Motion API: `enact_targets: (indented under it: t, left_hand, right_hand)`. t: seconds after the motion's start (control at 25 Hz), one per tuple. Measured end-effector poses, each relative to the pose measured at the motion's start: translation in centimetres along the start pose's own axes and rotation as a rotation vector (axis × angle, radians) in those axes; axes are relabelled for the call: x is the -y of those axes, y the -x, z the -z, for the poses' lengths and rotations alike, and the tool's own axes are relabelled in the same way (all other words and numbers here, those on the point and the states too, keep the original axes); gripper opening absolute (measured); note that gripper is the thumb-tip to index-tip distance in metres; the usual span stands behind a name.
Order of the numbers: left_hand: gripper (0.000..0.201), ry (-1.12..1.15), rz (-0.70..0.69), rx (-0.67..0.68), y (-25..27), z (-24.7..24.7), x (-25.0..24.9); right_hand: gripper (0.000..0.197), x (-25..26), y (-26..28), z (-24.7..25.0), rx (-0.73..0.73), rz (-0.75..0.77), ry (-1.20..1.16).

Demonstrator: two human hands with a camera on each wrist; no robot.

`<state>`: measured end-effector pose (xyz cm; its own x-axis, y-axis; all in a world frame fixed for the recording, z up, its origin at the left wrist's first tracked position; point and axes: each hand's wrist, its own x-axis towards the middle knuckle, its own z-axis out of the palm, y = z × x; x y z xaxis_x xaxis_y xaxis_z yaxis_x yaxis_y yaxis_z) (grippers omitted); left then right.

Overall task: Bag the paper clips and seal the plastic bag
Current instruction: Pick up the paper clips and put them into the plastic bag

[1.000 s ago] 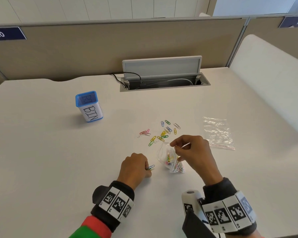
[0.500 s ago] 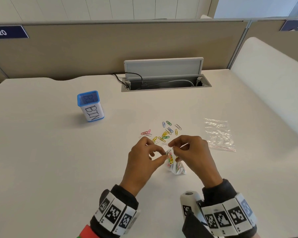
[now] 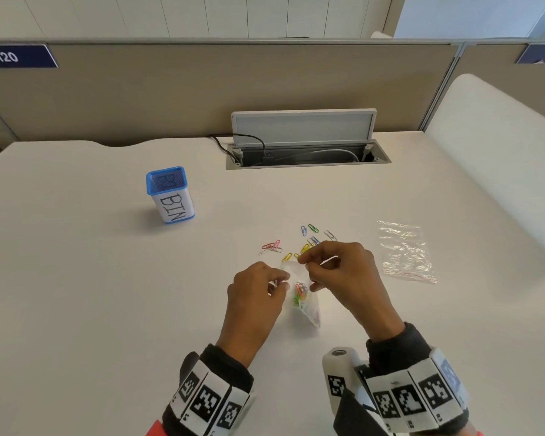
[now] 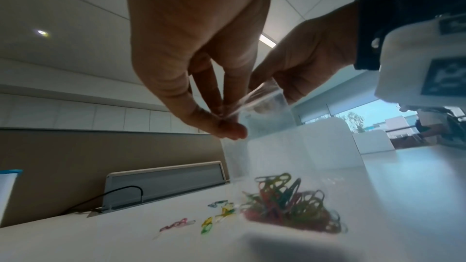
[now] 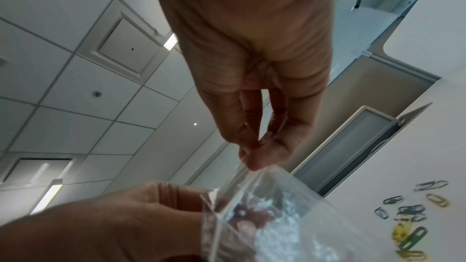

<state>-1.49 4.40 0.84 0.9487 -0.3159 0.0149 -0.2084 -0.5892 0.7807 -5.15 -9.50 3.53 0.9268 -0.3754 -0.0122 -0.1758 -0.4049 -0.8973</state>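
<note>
A small clear plastic bag [image 3: 306,305] hangs upright between both hands, its bottom on the table, with several coloured paper clips [image 3: 300,294] bunched inside. My left hand [image 3: 279,283] pinches the near left corner of the bag's mouth, and my right hand [image 3: 307,265] pinches the far right corner. In the left wrist view the left hand's fingertips [image 4: 228,127] hold the bag rim [image 4: 262,101] above the bagged clips [image 4: 290,206]. The right wrist view shows the right hand [image 5: 252,158] pinching the bag [image 5: 264,216]. Several loose clips [image 3: 296,245] lie on the table beyond the bag.
A second, flat plastic bag [image 3: 405,251] lies to the right. A blue-rimmed box marked BIN [image 3: 170,195] stands at the left rear. An open cable hatch [image 3: 306,149] with a raised lid sits at the back, in front of a beige partition.
My left hand left the table near a clip, rose to the bag and took hold of its mouth. The right hand kept its pinch and the bag now hangs taller.
</note>
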Motion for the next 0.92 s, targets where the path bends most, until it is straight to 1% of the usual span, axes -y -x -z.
enact_targets:
  t: [0.12,0.24,0.28,0.32,0.4,0.44,0.48,0.56,0.6,0.68,0.8,0.92]
  left_hand:
    - [0.021,0.015,-0.013,-0.082,0.0,1.6,-0.1]
    - [0.019,-0.049,-0.053,-0.151,-0.2,3.1,0.2]
    - [0.018,-0.070,-0.061,-0.166,-0.3,3.4,0.3]
    - [0.018,-0.088,-0.062,-0.178,-0.3,3.7,0.6]
    - [0.020,-0.115,-0.038,-0.188,-0.3,4.1,1.1]
    - [0.020,-0.125,-0.022,-0.189,-0.2,4.3,1.4]
    - [0.021,-0.128,-0.007,-0.190,-0.2,4.4,1.6]
    - [0.022,-0.119,0.017,-0.189,-0.3,4.5,2.0]
    - [0.022,-0.115,0.027,-0.184,-0.3,4.6,2.1]
    - [0.023,-0.111,0.050,-0.169,-0.2,4.7,2.2]
    - [0.023,-0.100,0.065,-0.157,0.0,4.8,2.3]
    - [0.023,-0.080,0.077,-0.150,0.2,4.9,2.1]
  right_hand:
    - [0.021,0.3,-1.0,-0.5,0.023,-0.008,-0.049]
    - [0.016,0.3,-2.4,-0.4,0.097,-0.008,-0.069]
    - [0.014,0.0,-3.2,-0.3,0.088,0.000,-0.043]
    - [0.013,-0.6,-4.2,-0.2,0.049,0.015,0.029]
    - [0.015,-2.4,-6.6,0.1,-0.036,0.036,0.281]
    - [0.017,-3.5,-7.8,0.1,-0.035,0.025,0.406]
    - [0.023,-4.5,-8.8,0.0,0.010,-0.012,0.505]
    - [0.042,-6.5,-10.2,-0.5,0.182,-0.130,0.630]
    - [0.051,-7.3,-10.5,-0.9,0.260,-0.165,0.667]
    - [0.060,-8.4,-10.9,-1.8,0.339,-0.182,0.702]
    - [0.061,-8.3,-10.3,-3.2,0.390,-0.129,0.694]
    - [0.050,-7.7,-8.8,-4.7,0.432,0.025,0.764]
